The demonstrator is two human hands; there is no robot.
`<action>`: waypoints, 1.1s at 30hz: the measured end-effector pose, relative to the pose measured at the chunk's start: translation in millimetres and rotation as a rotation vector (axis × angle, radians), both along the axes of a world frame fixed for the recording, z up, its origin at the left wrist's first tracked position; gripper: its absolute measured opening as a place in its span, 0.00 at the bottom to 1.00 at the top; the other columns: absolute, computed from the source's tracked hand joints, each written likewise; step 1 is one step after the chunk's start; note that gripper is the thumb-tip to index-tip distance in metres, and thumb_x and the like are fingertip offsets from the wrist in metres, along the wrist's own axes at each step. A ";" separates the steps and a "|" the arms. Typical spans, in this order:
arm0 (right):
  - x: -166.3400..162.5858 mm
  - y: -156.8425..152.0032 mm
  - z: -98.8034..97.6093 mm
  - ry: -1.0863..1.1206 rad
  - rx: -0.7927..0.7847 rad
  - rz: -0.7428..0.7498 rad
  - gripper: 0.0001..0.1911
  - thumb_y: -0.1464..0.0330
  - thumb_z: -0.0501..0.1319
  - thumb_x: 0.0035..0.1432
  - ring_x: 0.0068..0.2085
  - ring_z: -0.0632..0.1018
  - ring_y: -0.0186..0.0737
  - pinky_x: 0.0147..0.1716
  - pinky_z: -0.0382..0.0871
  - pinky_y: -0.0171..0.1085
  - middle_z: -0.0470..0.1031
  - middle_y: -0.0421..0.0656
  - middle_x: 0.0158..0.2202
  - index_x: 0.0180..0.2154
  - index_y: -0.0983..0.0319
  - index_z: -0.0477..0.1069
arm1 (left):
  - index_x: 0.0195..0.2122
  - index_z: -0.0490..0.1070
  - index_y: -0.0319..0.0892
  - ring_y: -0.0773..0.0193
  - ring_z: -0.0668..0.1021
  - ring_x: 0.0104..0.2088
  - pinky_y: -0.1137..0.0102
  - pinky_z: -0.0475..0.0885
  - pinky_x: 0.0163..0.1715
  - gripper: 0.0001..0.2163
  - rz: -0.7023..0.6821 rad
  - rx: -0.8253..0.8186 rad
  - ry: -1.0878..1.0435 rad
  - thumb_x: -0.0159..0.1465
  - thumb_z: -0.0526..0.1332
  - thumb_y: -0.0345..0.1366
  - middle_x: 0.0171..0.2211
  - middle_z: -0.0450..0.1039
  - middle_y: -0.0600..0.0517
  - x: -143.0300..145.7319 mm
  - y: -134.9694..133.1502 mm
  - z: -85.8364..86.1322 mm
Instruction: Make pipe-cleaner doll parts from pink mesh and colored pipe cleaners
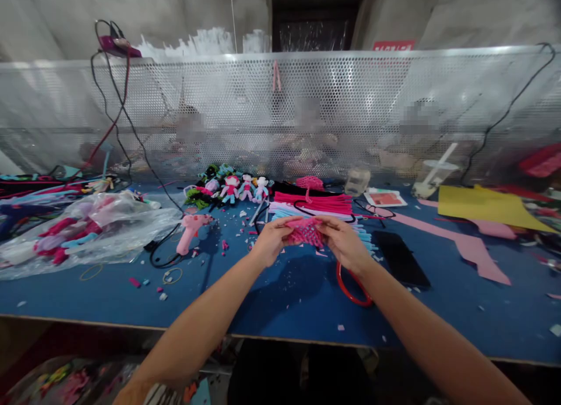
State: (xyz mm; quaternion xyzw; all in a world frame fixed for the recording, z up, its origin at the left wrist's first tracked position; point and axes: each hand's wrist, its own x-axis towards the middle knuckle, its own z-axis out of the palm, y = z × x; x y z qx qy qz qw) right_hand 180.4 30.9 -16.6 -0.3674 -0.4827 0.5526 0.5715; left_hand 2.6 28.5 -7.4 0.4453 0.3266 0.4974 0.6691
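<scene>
A small pink woven mesh piece [305, 232] is stretched between my two hands above the blue table. My left hand [275, 239] pinches its left end, and my right hand [343, 240] pinches the right end. Just behind lie bundles of fuzzy craft stems, the red stems [313, 204] farther back and the light blue stems [363, 235] partly covered by my hands. Below my right wrist a red loop-shaped handle [353, 291] rests on the table; the rest of it is hidden.
To the left are a pink glue gun [189, 232] with a black cord and a plastic bag [109, 224] of fuzzy pieces. Several small dolls [245, 187] sit at the back. A black phone [401, 259], pink sheet scraps [477, 256] and a drink cup [429, 180] are on the right.
</scene>
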 end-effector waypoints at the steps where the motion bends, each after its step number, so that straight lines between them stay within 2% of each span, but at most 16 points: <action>1: 1.1 -0.9 1.5 0.024 -0.004 0.005 0.10 0.70 0.66 0.43 0.27 0.71 0.33 0.28 0.65 0.35 0.75 0.38 0.27 0.32 0.57 0.77 | 0.40 0.76 0.38 0.66 0.76 0.28 0.67 0.72 0.35 0.16 -0.029 -0.007 0.001 0.50 0.59 0.24 0.31 0.77 0.48 -0.8 -0.1 0.7; 3: 2.2 -2.5 4.0 0.045 0.026 0.007 0.08 0.72 0.63 0.43 0.27 0.70 0.32 0.28 0.64 0.34 0.74 0.38 0.28 0.30 0.58 0.77 | 0.36 0.77 0.35 0.65 0.77 0.31 0.67 0.72 0.38 0.15 -0.074 -0.001 0.010 0.48 0.58 0.22 0.32 0.77 0.46 -2.1 -0.2 1.5; 7: 1.7 -4.7 5.4 -0.039 0.178 -0.076 0.07 0.74 0.60 0.45 0.34 0.71 0.35 0.32 0.65 0.35 0.73 0.40 0.36 0.25 0.58 0.76 | 0.27 0.76 0.35 0.65 0.77 0.31 0.65 0.72 0.40 0.08 -0.104 0.053 0.000 0.48 0.59 0.24 0.30 0.76 0.48 -3.7 -0.3 2.6; 12: -1.1 -7.1 2.2 -0.117 0.297 -0.104 0.08 0.69 0.58 0.52 0.41 0.71 0.40 0.38 0.66 0.38 0.71 0.42 0.40 0.28 0.57 0.76 | 0.28 0.72 0.38 0.66 0.74 0.31 0.67 0.72 0.36 0.03 -0.059 0.140 0.009 0.52 0.61 0.30 0.29 0.71 0.52 -4.2 -1.3 0.4; 15: -3.6 -8.9 -0.9 -0.188 0.312 -0.098 0.04 0.66 0.63 0.51 0.41 0.71 0.40 0.41 0.65 0.39 0.71 0.41 0.41 0.31 0.57 0.76 | 0.31 0.70 0.40 0.70 0.71 0.28 0.73 0.68 0.32 0.07 0.049 0.239 0.137 0.50 0.66 0.31 0.28 0.69 0.55 -2.9 -1.1 -4.4; 17: -4.7 -9.5 -2.5 -0.196 0.246 -0.086 0.08 0.66 0.67 0.47 0.38 0.72 0.38 0.40 0.65 0.38 0.72 0.40 0.38 0.33 0.57 0.75 | 0.35 0.71 0.41 0.71 0.70 0.28 0.75 0.66 0.32 0.11 0.082 0.286 0.163 0.50 0.66 0.30 0.29 0.70 0.55 -1.4 -0.6 -7.2; 20: -4.9 -9.2 -3.2 -0.061 0.085 -0.025 0.15 0.67 0.70 0.43 0.34 0.72 0.35 0.38 0.67 0.37 0.72 0.38 0.36 0.36 0.56 0.73 | 0.42 0.70 0.42 0.70 0.71 0.29 0.75 0.66 0.32 0.15 0.071 0.276 0.078 0.52 0.65 0.31 0.30 0.70 0.54 1.6 -0.4 -9.6; 23: -5.5 -8.8 -3.5 0.071 0.022 0.021 0.18 0.67 0.71 0.41 0.36 0.73 0.34 0.39 0.68 0.37 0.70 0.37 0.38 0.37 0.55 0.71 | 0.47 0.69 0.43 0.70 0.71 0.29 0.74 0.66 0.32 0.19 0.082 0.233 0.006 0.53 0.64 0.30 0.32 0.71 0.53 5.1 -1.2 -11.1; 26: -7.9 -9.8 -5.8 0.033 0.063 0.012 0.16 0.66 0.71 0.42 0.36 0.73 0.35 0.39 0.69 0.37 0.70 0.37 0.36 0.35 0.56 0.71 | 0.49 0.70 0.43 0.70 0.71 0.30 0.74 0.66 0.33 0.21 0.100 0.189 0.010 0.53 0.62 0.27 0.35 0.72 0.51 8.3 -1.7 -14.3; 29: -10.7 -11.9 -9.3 -0.089 0.185 -0.025 0.12 0.66 0.70 0.43 0.36 0.72 0.36 0.36 0.68 0.36 0.71 0.39 0.39 0.31 0.58 0.71 | 0.46 0.74 0.44 0.66 0.72 0.37 0.73 0.67 0.37 0.22 0.163 0.197 0.092 0.49 0.62 0.23 0.41 0.73 0.49 11.1 -1.6 -18.6; 33: -10.9 -12.3 -12.6 -0.205 0.247 -0.053 0.10 0.66 0.69 0.46 0.36 0.73 0.36 0.37 0.66 0.37 0.71 0.40 0.37 0.29 0.59 0.70 | 0.47 0.73 0.41 0.62 0.73 0.41 0.69 0.67 0.42 0.20 0.076 0.145 -0.010 0.51 0.62 0.26 0.42 0.75 0.48 15.8 -3.0 -20.4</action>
